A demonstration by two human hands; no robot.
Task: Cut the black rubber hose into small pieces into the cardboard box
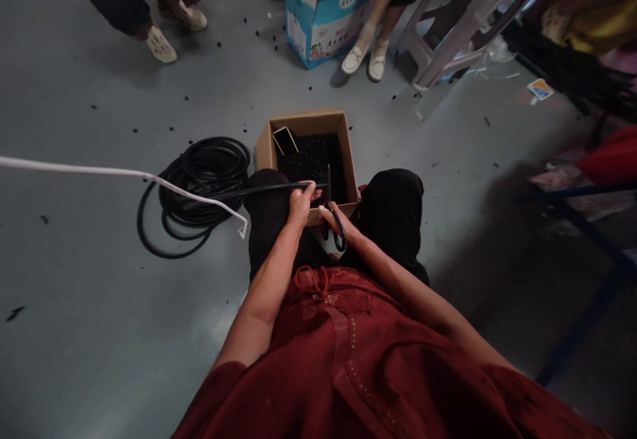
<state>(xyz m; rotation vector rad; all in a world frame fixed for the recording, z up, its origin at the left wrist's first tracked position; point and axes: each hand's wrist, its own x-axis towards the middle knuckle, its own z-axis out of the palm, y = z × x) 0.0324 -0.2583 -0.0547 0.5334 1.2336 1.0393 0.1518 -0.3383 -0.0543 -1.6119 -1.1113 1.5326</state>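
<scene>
My left hand (302,203) grips a thin black corrugated tube (263,190), which runs from a coiled heap (199,187) on the floor to my left. My right hand (338,221) holds black-handled scissors (337,233) upright, their blades (328,184) at the tube's end. Both hands are above a cardboard box (303,123) resting against my knees, which is filled with small black tube pieces (311,157). A phone (285,140) leans in the box's back left corner. A white object (324,243) lies on my lap below the scissors.
A white cord (124,172) crosses above the coil. Black pieces dot the grey floor (89,107). Ahead are a co-worker's feet in white shoes (162,44), another person's white shoes (363,61), a printed carton (318,28), and a plastic stool (448,28). A blue metal frame (587,306) stands right.
</scene>
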